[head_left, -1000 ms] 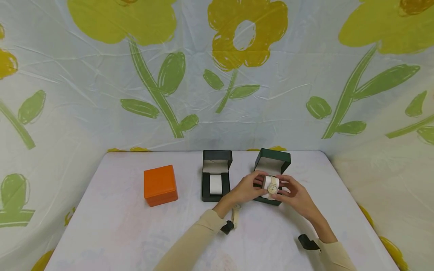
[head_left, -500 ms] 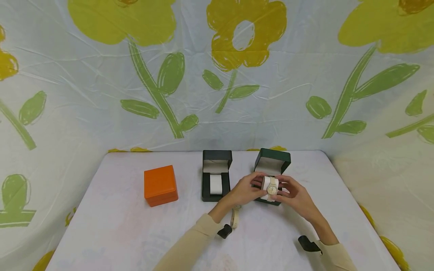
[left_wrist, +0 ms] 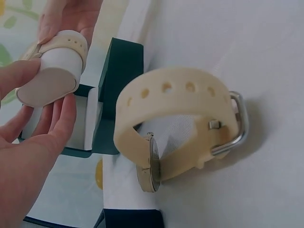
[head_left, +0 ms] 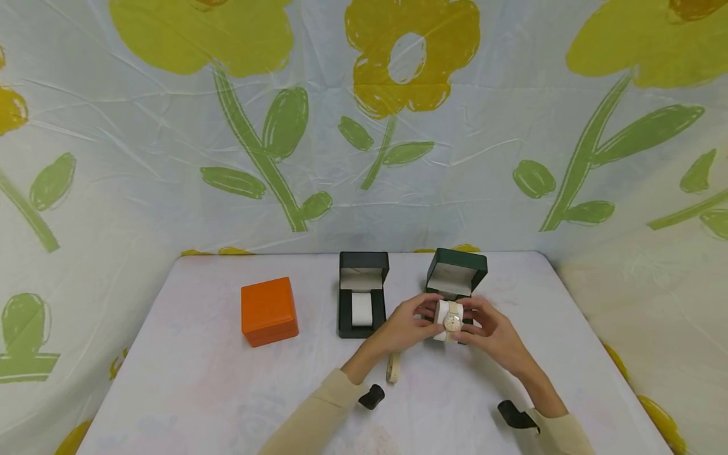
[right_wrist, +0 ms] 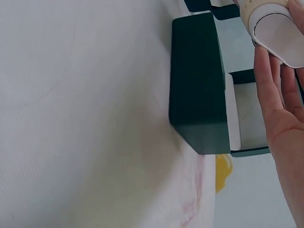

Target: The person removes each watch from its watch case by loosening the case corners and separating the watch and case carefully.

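White cushion [head_left: 441, 311], wrapped by a cream-strapped watch [head_left: 452, 323], is held up in front of the open green box [head_left: 457, 268]. The left hand [head_left: 402, 327] grips one end between thumb and fingers; the right hand [head_left: 498, 335] grasps the other end the same way. A second watch [left_wrist: 166, 97], its strap looped, lies on the white tabletop [head_left: 188, 373] near the left forearm. Beside the left hand stands an open black box [head_left: 345, 311], with an orange box [head_left: 268, 309] farther left.
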The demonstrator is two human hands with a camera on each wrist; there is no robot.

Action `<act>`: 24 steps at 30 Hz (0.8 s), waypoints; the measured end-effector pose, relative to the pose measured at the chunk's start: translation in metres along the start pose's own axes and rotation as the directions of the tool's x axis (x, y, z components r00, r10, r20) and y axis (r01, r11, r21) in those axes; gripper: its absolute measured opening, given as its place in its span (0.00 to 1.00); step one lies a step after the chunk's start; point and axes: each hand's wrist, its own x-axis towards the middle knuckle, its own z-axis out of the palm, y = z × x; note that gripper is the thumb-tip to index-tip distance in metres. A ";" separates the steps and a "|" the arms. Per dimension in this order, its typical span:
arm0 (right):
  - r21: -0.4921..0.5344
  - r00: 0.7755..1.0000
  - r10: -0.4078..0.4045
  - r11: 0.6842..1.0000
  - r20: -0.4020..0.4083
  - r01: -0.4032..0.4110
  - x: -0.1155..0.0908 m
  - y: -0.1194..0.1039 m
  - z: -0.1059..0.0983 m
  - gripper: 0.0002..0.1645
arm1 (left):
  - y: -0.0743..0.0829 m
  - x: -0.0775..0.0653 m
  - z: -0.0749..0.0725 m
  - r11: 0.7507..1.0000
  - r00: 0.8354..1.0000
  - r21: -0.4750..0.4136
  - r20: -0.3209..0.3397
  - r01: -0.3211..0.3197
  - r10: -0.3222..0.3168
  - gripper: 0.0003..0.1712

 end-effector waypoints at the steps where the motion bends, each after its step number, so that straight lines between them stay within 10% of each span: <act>1: -0.002 1.000 0.001 1.000 -0.002 -0.001 0.000 -0.001 0.001 0.37 | 0.001 -0.001 0.000 1.000 1.000 0.002 -0.001 -0.006 0.006 0.31; 24: -0.027 1.000 0.014 1.000 0.006 -0.014 -0.004 -0.014 0.022 0.37 | 0.010 -0.032 -0.006 1.000 0.999 0.008 -0.032 -0.025 0.025 0.31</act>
